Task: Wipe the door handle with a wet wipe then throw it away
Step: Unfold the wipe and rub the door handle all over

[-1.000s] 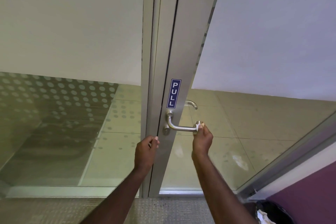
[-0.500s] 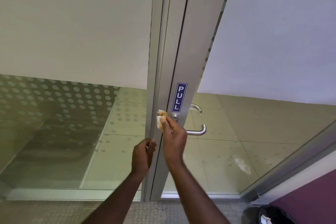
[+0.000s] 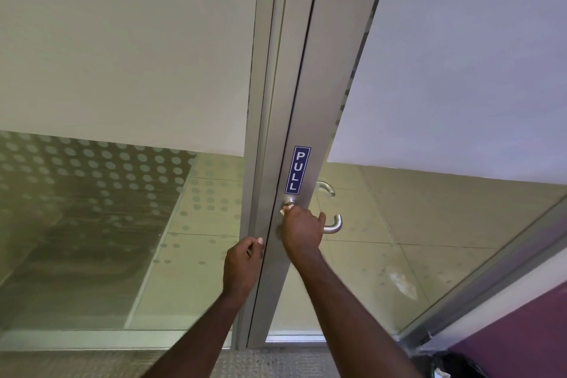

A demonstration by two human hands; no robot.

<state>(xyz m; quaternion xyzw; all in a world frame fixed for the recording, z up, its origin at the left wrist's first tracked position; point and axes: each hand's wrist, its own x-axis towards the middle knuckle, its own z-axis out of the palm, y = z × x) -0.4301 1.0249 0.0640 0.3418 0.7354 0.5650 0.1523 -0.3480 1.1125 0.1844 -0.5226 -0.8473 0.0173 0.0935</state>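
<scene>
Hands come first. My left hand (image 3: 244,267) grips the door edge (image 3: 266,255). My right hand (image 3: 302,232) is closed around the wet wipe (image 3: 286,209), rubbing the door handle (image 3: 333,224) near its base. Wiping looks part done. The bin (image 3: 454,368) in the corner waits; throwing away is left.

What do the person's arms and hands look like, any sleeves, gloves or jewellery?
Both forearms are bare as far as the frame shows: no sleeves in view. The left hand and right hand wear no gloves, and no rings, watch or bracelets are visible.
</scene>
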